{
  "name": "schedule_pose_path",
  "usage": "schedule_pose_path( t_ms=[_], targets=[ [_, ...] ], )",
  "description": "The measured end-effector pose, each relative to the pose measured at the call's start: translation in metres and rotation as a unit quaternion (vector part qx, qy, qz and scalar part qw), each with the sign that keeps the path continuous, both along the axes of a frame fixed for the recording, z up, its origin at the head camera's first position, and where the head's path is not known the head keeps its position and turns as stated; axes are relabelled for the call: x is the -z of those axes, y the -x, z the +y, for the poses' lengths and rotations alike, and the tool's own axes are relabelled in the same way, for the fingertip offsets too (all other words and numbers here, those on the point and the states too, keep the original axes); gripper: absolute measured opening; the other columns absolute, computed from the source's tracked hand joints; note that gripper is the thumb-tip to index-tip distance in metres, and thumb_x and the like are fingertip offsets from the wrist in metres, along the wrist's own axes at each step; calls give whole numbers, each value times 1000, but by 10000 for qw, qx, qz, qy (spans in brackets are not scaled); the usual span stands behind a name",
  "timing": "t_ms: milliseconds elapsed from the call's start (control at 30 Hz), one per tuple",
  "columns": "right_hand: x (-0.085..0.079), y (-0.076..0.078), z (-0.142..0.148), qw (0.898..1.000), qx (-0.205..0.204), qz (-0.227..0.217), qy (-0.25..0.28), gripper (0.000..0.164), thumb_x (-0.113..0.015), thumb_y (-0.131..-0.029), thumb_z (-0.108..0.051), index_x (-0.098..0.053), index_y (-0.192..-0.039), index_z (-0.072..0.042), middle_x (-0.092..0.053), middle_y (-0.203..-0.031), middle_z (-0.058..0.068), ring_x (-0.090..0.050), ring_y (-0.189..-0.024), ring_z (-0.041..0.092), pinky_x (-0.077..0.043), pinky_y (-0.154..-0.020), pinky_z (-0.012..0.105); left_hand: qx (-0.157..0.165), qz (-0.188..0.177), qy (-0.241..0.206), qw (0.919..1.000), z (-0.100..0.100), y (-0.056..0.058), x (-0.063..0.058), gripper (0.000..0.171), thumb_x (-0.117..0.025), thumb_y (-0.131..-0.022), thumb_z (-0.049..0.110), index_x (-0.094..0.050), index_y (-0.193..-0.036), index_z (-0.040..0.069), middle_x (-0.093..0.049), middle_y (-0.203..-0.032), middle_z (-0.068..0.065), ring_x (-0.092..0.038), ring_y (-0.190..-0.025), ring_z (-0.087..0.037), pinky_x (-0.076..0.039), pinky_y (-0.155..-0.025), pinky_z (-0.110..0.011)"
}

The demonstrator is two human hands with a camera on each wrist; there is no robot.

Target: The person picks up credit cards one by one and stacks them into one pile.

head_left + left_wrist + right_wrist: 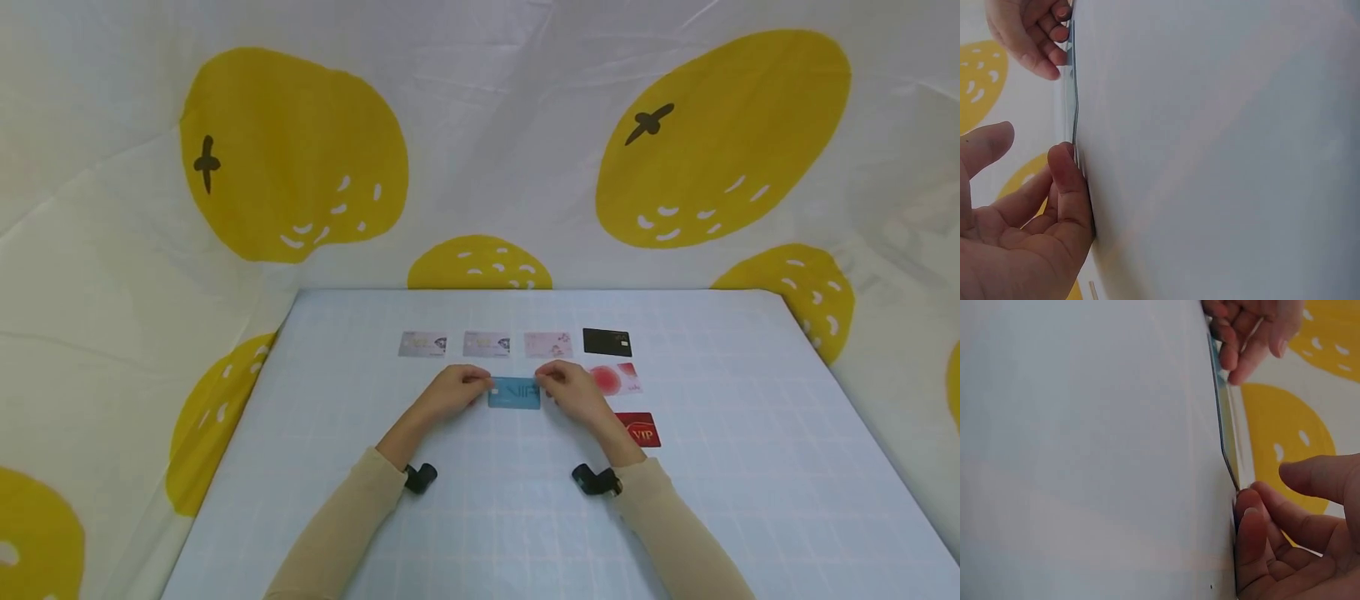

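Note:
A blue VIP card [513, 392] with a small chip lies between the two hands, flat on or just above the table. My left hand [453, 389] pinches its left edge near the far corner. At the opposite edge, my right hand [573, 390] pinches the far right corner. From the left wrist view, the card shows only as a thin edge, with left fingertips [1063, 165] against its end and another digit raised clear. Right fingertips [1250, 509] meet the card's other end in the right wrist view, partly hiding that corner.
Beyond the hands, two grey patterned cards [422, 344] [487, 344], a pink card [548, 344] and a black card [607, 342] form a row. A white card with a red circle [615, 379] and a red VIP card [641, 429] lie partly under the right hand and forearm.

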State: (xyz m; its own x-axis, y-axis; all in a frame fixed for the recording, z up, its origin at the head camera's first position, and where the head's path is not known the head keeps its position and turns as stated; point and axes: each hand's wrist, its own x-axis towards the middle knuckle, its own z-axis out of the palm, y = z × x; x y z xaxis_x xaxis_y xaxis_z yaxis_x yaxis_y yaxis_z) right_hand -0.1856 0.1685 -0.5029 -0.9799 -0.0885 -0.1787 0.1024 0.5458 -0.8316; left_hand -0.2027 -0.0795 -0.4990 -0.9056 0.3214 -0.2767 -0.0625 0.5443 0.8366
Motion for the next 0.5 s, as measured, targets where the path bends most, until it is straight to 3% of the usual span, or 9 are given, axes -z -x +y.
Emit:
schedule_pose_path(
  t_ms=[500],
  targets=[
    [0, -2, -1, 9999, -75, 34, -60, 22, -62, -101, -25, -69, -115, -9, -65, -100, 5, -59, -86, 24, -54, -76, 33, -162, -53, 24, 9999, 2, -4, 1, 37, -64, -98, 35, -69, -123, 9, -67, -96, -1, -61, -84, -19, -51, -78, -33]
  ],
)
